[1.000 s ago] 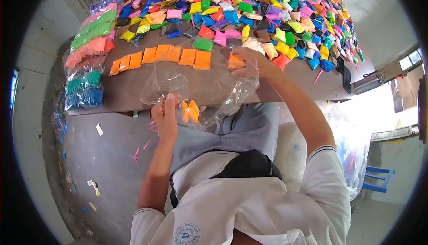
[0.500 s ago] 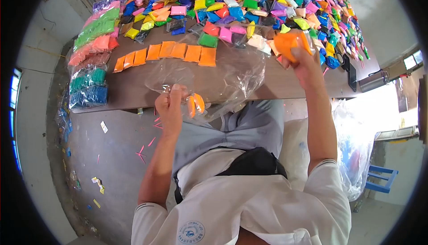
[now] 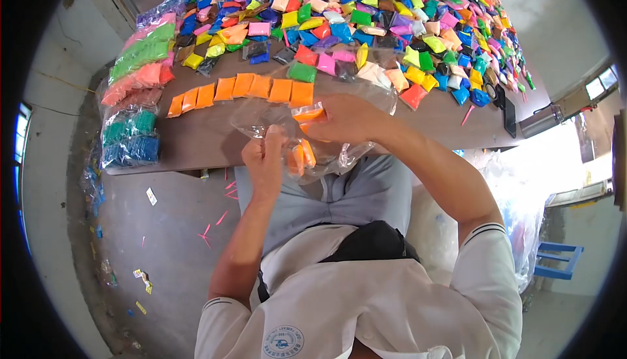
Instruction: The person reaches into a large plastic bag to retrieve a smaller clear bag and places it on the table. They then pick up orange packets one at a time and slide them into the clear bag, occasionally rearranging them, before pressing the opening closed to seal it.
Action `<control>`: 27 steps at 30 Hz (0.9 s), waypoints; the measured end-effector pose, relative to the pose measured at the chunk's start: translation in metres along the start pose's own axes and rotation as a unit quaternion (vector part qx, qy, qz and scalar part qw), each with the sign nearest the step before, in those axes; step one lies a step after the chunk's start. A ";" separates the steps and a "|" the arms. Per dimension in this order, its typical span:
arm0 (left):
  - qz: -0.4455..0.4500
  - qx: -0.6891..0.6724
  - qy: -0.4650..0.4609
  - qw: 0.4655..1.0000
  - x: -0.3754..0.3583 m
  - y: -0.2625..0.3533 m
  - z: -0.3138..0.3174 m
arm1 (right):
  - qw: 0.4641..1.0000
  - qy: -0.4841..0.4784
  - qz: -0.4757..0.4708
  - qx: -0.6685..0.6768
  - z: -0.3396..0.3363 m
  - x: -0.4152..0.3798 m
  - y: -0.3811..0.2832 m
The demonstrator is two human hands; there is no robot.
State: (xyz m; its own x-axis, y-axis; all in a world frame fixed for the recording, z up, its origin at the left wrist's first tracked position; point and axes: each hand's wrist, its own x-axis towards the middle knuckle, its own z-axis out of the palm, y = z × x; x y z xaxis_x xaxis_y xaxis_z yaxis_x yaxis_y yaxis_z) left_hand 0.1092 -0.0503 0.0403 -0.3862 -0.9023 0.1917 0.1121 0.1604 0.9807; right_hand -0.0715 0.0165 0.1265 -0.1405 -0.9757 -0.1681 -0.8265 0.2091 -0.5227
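My left hand (image 3: 264,153) pinches the edge of a large clear plastic bag (image 3: 255,116) at the table's near edge. Inside the bag, low down beside that hand, sit a few orange packets (image 3: 302,157). My right hand (image 3: 346,121) is closed round more orange packets (image 3: 309,113) and overlaps the bag's upper part. Just beyond the bag, a curved row of flat orange packets (image 3: 224,89) lies on the brown table (image 3: 189,138). A green packet (image 3: 302,72) lies behind the row's right end.
A large heap of small coloured packets (image 3: 366,16) spreads over the table's far side. Clear bags of sorted packets (image 3: 134,124) line the left edge. A dark phone-like object (image 3: 509,116) and a metal cylinder (image 3: 541,120) are at the right. A blue stool (image 3: 558,261) stands on the floor.
My right hand has swung left and down from the right side of the table to the bag, carrying orange packets. My left hand and the bag have shifted slightly right.
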 end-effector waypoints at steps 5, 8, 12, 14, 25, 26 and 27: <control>-0.004 -0.040 0.011 0.999 0.006 0.004 0.010 | 0.999 -0.008 0.014 -0.029 0.013 0.018 0.010; 0.002 -0.018 0.000 1.000 0.009 -0.004 0.007 | 0.996 -0.066 0.048 0.033 0.027 0.015 0.016; -0.016 -0.029 0.022 0.999 0.007 -0.009 0.009 | 0.988 -0.130 0.075 0.046 0.026 0.004 0.013; -0.007 -0.019 0.030 0.999 0.007 -0.010 0.009 | 0.993 -0.104 0.053 0.029 0.024 0.002 0.016; -0.012 -0.035 0.020 0.999 0.006 -0.017 0.006 | 0.979 -0.170 0.053 0.098 0.017 0.004 0.008; -0.007 -0.040 0.018 0.999 0.006 -0.019 0.006 | 0.976 -0.181 0.051 0.108 0.018 0.005 0.008; -0.006 -0.044 0.020 0.999 0.006 -0.020 0.006 | 0.973 -0.192 0.050 0.118 0.019 0.006 0.007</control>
State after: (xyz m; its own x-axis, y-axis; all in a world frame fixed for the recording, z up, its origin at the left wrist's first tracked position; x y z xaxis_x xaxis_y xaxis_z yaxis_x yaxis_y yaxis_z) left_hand 0.0988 -0.0564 0.0220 -0.3508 -0.9197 0.1761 0.1880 0.1150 0.9754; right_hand -0.0678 0.0136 0.1061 0.0381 -0.8624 -0.5049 -0.6649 0.3553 -0.6570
